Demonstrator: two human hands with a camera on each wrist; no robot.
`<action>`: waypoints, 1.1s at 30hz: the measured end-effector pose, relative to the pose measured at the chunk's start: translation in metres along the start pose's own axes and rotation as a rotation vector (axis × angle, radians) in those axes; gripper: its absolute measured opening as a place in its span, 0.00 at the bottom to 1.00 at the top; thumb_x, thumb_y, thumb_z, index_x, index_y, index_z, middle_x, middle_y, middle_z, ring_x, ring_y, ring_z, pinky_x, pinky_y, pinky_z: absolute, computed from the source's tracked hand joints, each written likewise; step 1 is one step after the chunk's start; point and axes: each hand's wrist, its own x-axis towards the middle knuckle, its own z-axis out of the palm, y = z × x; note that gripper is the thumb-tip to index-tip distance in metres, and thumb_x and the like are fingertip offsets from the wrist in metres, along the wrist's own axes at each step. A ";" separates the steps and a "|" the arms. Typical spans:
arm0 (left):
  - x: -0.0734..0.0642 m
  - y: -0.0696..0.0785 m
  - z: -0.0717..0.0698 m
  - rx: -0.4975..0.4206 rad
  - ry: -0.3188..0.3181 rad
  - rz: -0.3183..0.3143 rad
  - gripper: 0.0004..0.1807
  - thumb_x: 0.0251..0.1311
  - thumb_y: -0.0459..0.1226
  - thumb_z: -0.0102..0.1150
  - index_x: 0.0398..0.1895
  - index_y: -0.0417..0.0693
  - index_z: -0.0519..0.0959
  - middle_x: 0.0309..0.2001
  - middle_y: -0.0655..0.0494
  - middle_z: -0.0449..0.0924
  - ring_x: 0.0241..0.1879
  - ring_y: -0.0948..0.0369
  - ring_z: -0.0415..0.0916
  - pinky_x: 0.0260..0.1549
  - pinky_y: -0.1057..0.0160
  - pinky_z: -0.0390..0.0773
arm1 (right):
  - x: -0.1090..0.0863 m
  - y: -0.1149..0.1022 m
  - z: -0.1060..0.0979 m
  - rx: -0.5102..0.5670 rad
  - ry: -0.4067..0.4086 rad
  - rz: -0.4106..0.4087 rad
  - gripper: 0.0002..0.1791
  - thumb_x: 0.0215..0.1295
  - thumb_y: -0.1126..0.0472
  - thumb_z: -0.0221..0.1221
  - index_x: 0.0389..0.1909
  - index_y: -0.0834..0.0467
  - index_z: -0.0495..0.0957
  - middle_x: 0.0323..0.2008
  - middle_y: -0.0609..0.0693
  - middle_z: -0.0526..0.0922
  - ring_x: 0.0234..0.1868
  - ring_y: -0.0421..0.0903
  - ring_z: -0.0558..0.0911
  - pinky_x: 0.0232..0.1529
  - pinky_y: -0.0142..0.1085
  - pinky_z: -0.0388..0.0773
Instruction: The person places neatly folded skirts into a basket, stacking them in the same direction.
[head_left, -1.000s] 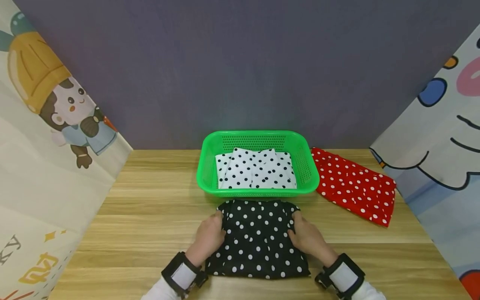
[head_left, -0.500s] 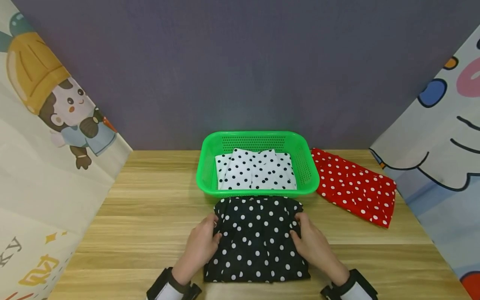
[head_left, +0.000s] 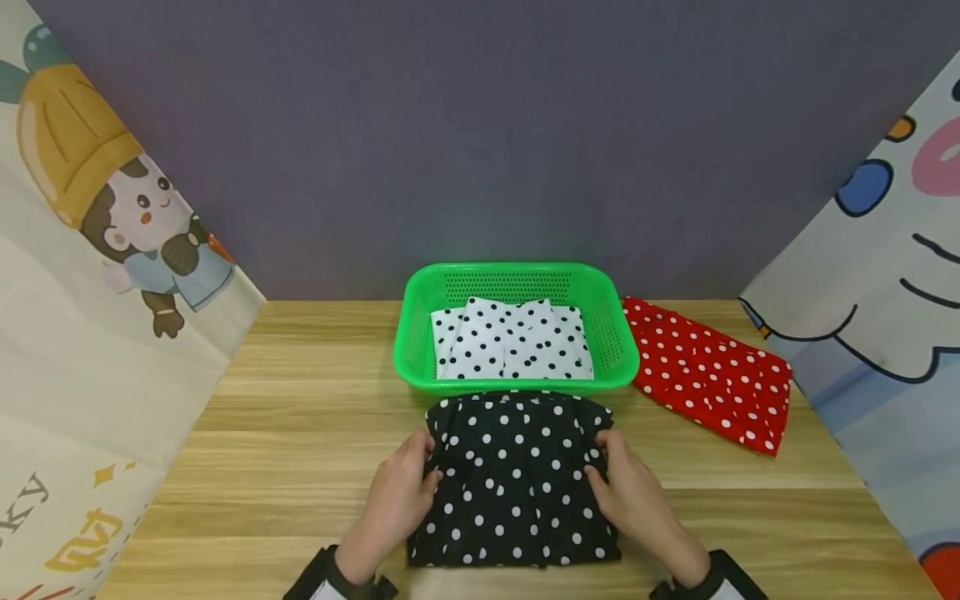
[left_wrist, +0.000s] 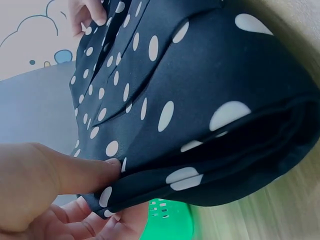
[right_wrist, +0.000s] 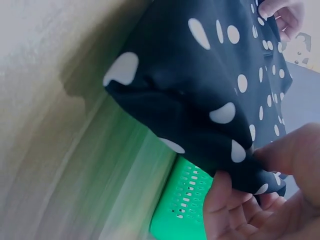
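By the green basket (head_left: 517, 386), left hand (head_left: 401, 483) and right hand (head_left: 633, 492) pinch the black polka-dot cloth (head_left: 517, 492), likely so its folds hold.

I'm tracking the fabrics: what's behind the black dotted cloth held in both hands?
Behind the black dotted cloth stands the green basket, with a folded white dotted cloth inside. The black dotted cloth covers part of the table, and anything under the white dotted cloth is hidden.

black cloth (head_left: 517, 487) with white dots, white cloth (head_left: 513, 340) with black dots, red cloth (head_left: 712, 375) with white dots, green basket (head_left: 415, 346)
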 end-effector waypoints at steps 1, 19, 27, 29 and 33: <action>0.000 0.000 0.000 0.002 0.003 0.004 0.19 0.41 0.28 0.68 0.35 0.44 0.70 0.29 0.53 0.76 0.28 0.59 0.74 0.25 0.62 0.74 | 0.000 0.000 -0.001 0.000 0.003 0.002 0.23 0.50 0.69 0.64 0.46 0.63 0.65 0.45 0.62 0.77 0.41 0.51 0.79 0.41 0.47 0.79; 0.022 0.001 -0.005 -0.015 0.117 0.066 0.20 0.41 0.27 0.68 0.36 0.43 0.69 0.28 0.50 0.75 0.26 0.55 0.75 0.22 0.59 0.73 | 0.022 -0.002 -0.012 0.022 0.139 -0.100 0.25 0.51 0.70 0.63 0.48 0.64 0.63 0.44 0.63 0.78 0.37 0.52 0.80 0.33 0.45 0.80; 0.039 0.003 -0.010 -0.035 0.113 0.062 0.19 0.42 0.27 0.68 0.37 0.43 0.69 0.30 0.49 0.77 0.29 0.54 0.76 0.24 0.59 0.75 | 0.038 -0.003 -0.017 0.009 0.178 -0.172 0.25 0.50 0.71 0.64 0.47 0.65 0.63 0.41 0.63 0.76 0.36 0.53 0.79 0.33 0.46 0.80; 0.043 0.004 -0.013 -0.039 0.103 0.053 0.19 0.43 0.27 0.68 0.38 0.43 0.70 0.30 0.49 0.77 0.29 0.54 0.76 0.24 0.59 0.75 | 0.042 -0.004 -0.020 0.011 0.158 -0.164 0.24 0.51 0.71 0.63 0.48 0.65 0.63 0.41 0.63 0.76 0.35 0.53 0.78 0.34 0.47 0.80; 0.049 0.006 -0.018 -0.043 0.090 0.045 0.19 0.44 0.27 0.68 0.38 0.42 0.71 0.31 0.48 0.78 0.29 0.54 0.77 0.26 0.58 0.76 | 0.049 -0.006 -0.025 0.017 0.129 -0.155 0.23 0.53 0.70 0.61 0.48 0.66 0.62 0.41 0.64 0.76 0.36 0.53 0.77 0.36 0.47 0.80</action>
